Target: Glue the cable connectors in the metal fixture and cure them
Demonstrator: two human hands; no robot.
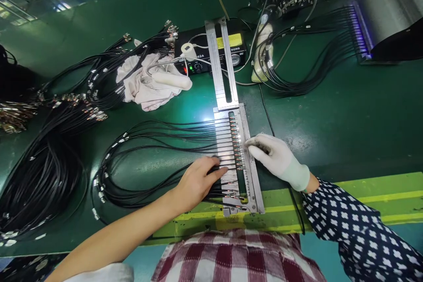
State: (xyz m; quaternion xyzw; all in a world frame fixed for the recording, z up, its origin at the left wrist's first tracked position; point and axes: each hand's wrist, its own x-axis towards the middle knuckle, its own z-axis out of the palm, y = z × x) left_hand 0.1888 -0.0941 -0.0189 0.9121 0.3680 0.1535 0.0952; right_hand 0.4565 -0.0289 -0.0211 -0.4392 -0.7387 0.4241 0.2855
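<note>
Resting left hand (198,178) on black cables (132,200), lower centre; touching edge of metal jig (253,176) with gloved right hand (280,158). Seeing both hands' fingers narrowed, not discerning grip.

Beyond my white-gloved right hand (279,158), the view's edge cuts off a rounded silver metal machine (391,2); my bare left hand (197,179) partly hides thin black cables (132,205).
</note>
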